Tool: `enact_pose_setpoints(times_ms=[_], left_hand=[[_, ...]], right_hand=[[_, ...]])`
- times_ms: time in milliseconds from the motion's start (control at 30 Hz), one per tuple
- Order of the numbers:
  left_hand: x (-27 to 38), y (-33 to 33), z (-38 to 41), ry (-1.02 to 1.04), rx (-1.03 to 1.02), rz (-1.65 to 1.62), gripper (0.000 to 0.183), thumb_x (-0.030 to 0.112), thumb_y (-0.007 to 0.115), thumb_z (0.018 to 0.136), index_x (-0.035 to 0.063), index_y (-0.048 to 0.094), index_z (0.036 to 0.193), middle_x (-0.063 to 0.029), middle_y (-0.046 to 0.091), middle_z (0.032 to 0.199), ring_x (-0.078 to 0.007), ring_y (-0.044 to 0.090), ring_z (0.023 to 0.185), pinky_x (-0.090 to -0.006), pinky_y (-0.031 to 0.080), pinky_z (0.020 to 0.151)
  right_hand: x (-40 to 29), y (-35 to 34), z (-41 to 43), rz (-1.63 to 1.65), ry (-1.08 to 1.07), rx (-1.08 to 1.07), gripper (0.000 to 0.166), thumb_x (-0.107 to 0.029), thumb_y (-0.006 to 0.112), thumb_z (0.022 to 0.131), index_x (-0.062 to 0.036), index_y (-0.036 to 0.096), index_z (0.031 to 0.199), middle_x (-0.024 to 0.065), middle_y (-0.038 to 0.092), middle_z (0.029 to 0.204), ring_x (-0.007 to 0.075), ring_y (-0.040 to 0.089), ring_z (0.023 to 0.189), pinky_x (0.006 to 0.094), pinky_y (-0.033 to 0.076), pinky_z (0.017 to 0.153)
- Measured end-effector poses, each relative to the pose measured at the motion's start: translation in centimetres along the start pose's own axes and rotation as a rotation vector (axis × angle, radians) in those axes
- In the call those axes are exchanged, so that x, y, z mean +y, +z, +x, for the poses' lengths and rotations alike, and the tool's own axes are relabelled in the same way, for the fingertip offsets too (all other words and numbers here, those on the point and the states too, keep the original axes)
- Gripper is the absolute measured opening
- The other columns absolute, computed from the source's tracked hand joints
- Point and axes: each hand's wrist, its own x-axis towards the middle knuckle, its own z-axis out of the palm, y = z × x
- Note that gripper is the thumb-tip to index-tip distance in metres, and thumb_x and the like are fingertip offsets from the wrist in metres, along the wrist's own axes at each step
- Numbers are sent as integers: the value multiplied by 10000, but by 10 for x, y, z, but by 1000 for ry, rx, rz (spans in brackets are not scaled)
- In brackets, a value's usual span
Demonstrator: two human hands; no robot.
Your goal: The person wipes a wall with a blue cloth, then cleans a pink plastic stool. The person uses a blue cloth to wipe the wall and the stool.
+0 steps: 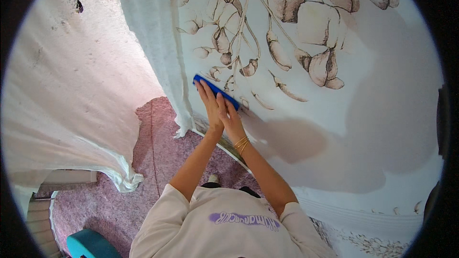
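A blue wallpaper smoother (pixel 214 87) lies slantwise against a pale wall covering printed with brown flowers (pixel 279 48). My left hand (pixel 212 109) holds it, fingers stretched over its upper left part. Beside and partly overlapping that hand, my right hand (pixel 231 120) has its fingers on the lower right end. Thin gold bracelets (pixel 242 144) circle my right wrist. The tool's underside and some fingertips are hidden. Just left of the tool, a whitish sheer cloth (pixel 154 32) hangs along the edge of the printed covering.
A larger white sheet with holes (pixel 71 79) drapes across the left side. Purplish mottled carpet (pixel 118 208) covers the floor, with a teal rounded object (pixel 91 245) at the lower left. Along the wall's foot runs a baseboard strip (pixel 229 147). Dark objects (pixel 443 122) show at the right rim.
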Motion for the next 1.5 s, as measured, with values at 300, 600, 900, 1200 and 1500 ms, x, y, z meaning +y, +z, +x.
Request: enact_pose_setpoints(times_ms=[300, 600, 900, 1200, 1500], left_hand=[[57, -12, 37, 112, 7, -122, 521, 162, 312, 839, 8, 143, 1307, -193, 9, 1369, -335, 32, 1263, -376, 77, 1015], [-11, 3, -17, -157, -96, 0, 586, 79, 372, 827, -11, 48, 1306, -235, 0, 1353, -376, 54, 1248, -372, 100, 1009], [99, -5, -35, 112, -389, -17, 636, 36, 445, 802, 28, 74, 1319, -197, -35, 1368, -326, 14, 1266, -381, 93, 1008], [63, 6, -73, -24, -495, 59, 718, 91, 495, 791, 30, 11, 1318, -242, -77, 1347, -378, -3, 1252, -412, 96, 1002], [96, 26, -79, 688, -610, 231, 681, 130, 531, 768, -49, 113, 1275, -303, -23, 1315, -484, 26, 1203, -536, 105, 961]], right_hand=[[-45, -8, 7, 143, -124, 60, 553, -390, 442, 830, 8, 353, 1203, 163, 418, 1193, 245, 395, 1113, 308, 289, 928], [29, -1, -8, 286, 244, 80, 553, -461, 413, 825, 0, 466, 1125, 108, 512, 1061, 181, 472, 976, 295, 363, 834], [-39, -57, -54, 411, 26, 361, 342, -255, 447, 860, -15, 507, 1097, 44, 543, 1001, 115, 507, 875, 255, 418, 769], [20, -59, -79, 412, 200, 441, 287, -199, 453, 855, -11, 534, 1056, 39, 557, 984, 111, 519, 864, 244, 422, 754], [-36, -97, -121, 392, 9, 656, 226, -132, 454, 842, -21, 529, 1024, 15, 519, 815, 69, 470, 756, 204, 395, 696]])
